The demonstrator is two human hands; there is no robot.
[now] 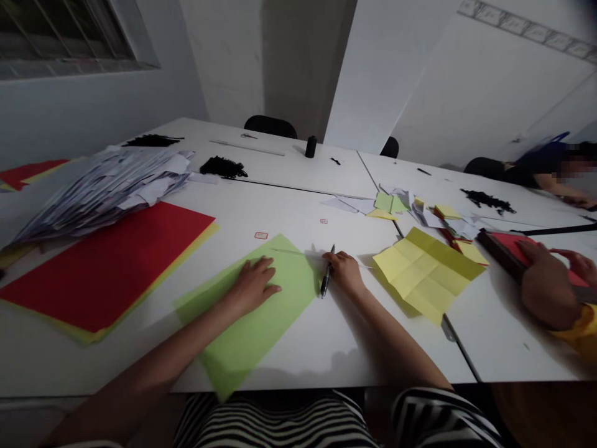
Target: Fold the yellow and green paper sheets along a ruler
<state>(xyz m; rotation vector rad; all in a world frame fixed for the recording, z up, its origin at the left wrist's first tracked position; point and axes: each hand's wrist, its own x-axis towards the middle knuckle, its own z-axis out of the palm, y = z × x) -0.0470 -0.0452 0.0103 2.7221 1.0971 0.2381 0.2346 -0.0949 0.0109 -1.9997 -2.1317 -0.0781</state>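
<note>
My left hand (pixel 254 285) lies flat, fingers spread, on a light green sheet of paper (pixel 252 345) set at a slant before me. The fingers of my right hand (pixel 346 272) are closed on a dark pen (pixel 325 283), just past the sheet's right edge. A thin, clear strip like a ruler (pixel 293 252) runs from the sheet's far part to beneath my right hand; whether the fingers also grip it I cannot tell. To the right of that hand is a creased yellow sheet (pixel 426 267).
Red paper (pixel 116 261) over yellow sheets lies left, beside a heaped paper stack (pixel 112 186). Folded paper pieces (pixel 443 218) are scattered to the right. A co-worker's hand (pixel 548 283) rests on red paper at far right. Beyond stands a black cylinder (pixel 311 147).
</note>
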